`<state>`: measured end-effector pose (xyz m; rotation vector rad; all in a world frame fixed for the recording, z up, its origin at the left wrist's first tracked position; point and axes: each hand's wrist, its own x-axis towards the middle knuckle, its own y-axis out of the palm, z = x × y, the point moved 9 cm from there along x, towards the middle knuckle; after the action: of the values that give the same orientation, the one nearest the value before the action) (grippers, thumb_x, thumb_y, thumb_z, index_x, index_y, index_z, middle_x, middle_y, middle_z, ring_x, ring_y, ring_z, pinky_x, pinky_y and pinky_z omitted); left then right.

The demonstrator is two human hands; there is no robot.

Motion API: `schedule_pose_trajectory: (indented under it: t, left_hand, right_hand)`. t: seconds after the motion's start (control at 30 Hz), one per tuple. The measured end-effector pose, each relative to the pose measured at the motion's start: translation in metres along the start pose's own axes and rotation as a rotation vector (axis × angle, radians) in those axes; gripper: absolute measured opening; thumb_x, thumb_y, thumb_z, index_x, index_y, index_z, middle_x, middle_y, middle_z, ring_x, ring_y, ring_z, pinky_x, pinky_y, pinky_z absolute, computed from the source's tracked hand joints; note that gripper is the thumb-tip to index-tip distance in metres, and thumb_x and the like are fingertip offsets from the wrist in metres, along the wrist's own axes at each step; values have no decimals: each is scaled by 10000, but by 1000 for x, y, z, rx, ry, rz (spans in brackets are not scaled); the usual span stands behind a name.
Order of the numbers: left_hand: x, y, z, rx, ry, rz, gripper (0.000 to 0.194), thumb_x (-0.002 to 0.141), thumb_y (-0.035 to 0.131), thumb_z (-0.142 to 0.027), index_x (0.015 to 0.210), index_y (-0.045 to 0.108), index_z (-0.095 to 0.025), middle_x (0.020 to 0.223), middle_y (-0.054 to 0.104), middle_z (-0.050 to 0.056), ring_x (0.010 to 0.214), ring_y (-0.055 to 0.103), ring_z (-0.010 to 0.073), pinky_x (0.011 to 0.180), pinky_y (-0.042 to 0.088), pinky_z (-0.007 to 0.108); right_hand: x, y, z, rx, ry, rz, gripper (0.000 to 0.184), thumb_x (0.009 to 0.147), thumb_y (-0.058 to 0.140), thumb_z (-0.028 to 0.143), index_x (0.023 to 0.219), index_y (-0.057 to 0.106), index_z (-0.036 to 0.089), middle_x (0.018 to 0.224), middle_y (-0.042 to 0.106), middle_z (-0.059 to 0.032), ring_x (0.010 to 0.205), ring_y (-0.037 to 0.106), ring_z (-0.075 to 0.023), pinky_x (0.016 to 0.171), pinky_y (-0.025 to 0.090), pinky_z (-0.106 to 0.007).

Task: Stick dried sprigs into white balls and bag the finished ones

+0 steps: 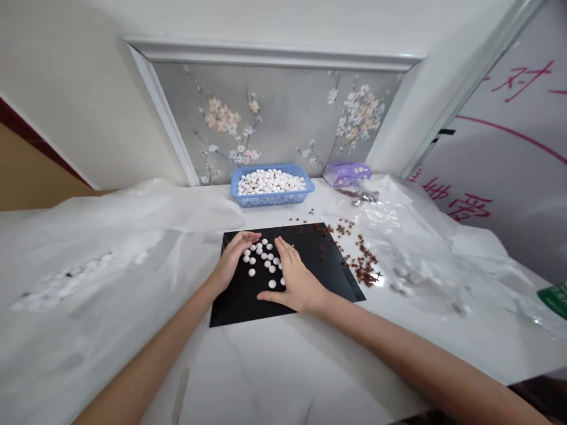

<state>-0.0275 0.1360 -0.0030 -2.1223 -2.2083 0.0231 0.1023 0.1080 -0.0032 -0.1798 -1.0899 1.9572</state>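
Several small white balls (252, 272) lie loose on a black mat (234, 307) between my two hands. My left hand (234, 255) is at their left side, fingers stretched out and curved a little inward, its palm side facing the balls. On the other side is my right hand (295, 277), open, with the thumb spread away from the fingers and the edge of the hand beside the balls. Some balls are close to or partly hidden by the fingers; I cannot tell whether they touch. Neither hand grips anything.
A blue basket (272, 202) full of white balls stands behind the mat by the wall. Small reddish-brown pieces (365, 260) are scattered at the right. Clear plastic bags (425, 283) lie farther right, a purple packet (348, 174) at the back, and a whitish plastic sheet (88, 319) at the left.
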Motion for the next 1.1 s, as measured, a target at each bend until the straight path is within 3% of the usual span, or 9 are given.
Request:
schedule_pose_trajectory:
  t: [0.13, 0.27, 0.47, 0.6, 0.77, 0.87, 1.0, 1.1]
  left_hand:
    - [-10, 10, 3, -58, -19, -12, 316, 832, 478, -394, 1060, 543, -185, 1174, 597, 68, 1184, 489, 202, 1043, 291, 326]
    - [-19, 16, -3, -54, -20, 21, 330, 826, 504, -369, 1115, 519, -210, 1241, 558, 61, 1215, 460, 187, 1040, 292, 293]
    - [-16, 0, 9, -182, -50, -97, 315, 736, 533, -183, 1050, 534, -204, 1137, 606, 51, 1108, 530, 177, 975, 356, 299]
    - [-13, -14, 20, -236, -48, -197, 304, 683, 524, -157, 985, 554, -181, 1030, 632, 55, 1042, 556, 180, 920, 392, 300]
    - [-15, -17, 18, -292, -44, -189, 256, 724, 521, -246, 963, 542, -158, 977, 666, 94, 1007, 600, 220, 900, 419, 352]
    - [-19, -13, 12, -255, -45, -154, 330, 749, 557, -311, 1047, 543, -169, 1106, 638, 108, 1102, 558, 237, 965, 375, 359]
    - [-24, -6, 3, -166, -34, -94, 467, 767, 578, -379, 1206, 491, -244, 1392, 438, 64, 1317, 340, 227, 1062, 267, 334]
    - [-25, -7, 2, -146, -26, -82, 493, 761, 593, -403, 1226, 490, -277, 1433, 381, 28, 1346, 280, 249, 1072, 255, 352]
  right_hand:
    - [22, 11, 5, 10, 26, -47, 1075, 638, 667, 573, 1411, 148, 35, 1445, 231, -243, 1363, 157, -312, 1099, 214, -492]
    - [39, 18, 6, -4, 44, -108, 915, 694, 662, 442, 1378, 228, 18, 1387, 342, -238, 1315, 272, -310, 1074, 273, -468]
    - [45, 21, 13, -116, -6, -113, 633, 795, 568, 373, 1321, 346, 100, 1319, 444, -193, 1213, 397, -296, 997, 327, -503]
    - [48, 19, 23, -206, -61, -103, 414, 870, 467, 267, 1260, 420, 136, 1229, 517, -150, 1083, 477, -256, 894, 409, -436]
    - [51, 18, 26, -260, -52, -107, 415, 858, 495, 267, 1241, 428, 124, 1089, 579, -118, 964, 503, -244, 821, 431, -390]
    - [54, 21, 25, -314, -40, -104, 424, 849, 508, 305, 1218, 434, 108, 1119, 569, -130, 971, 504, -261, 811, 432, -397]
    - [62, 26, 29, -357, -72, -45, 433, 856, 486, 281, 1243, 392, 113, 1115, 583, -128, 975, 530, -257, 787, 440, -382]
    - [67, 29, 33, -363, -124, 12, 362, 870, 465, 272, 1195, 429, 117, 1019, 618, -107, 930, 559, -230, 764, 444, -345]
